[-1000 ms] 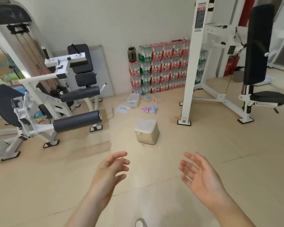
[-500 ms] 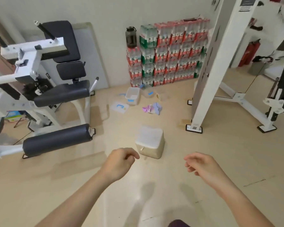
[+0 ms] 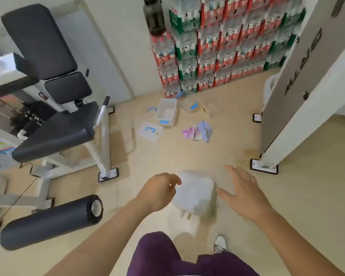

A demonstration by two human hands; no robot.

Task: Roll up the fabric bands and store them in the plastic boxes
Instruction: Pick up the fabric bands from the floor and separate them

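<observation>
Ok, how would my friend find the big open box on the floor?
Find the wall of stacked water-bottle packs. On the floor before its left end stands the open plastic box. It is deep and lidless with a blue latch, unlike the flat lid on its left and smaller clear boxes on its right.

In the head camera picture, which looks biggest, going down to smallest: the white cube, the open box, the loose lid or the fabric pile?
1. white cube, though it is the nearest to the camera
2. open box
3. lid and fabric pile: they look alike, so no ranking
</observation>
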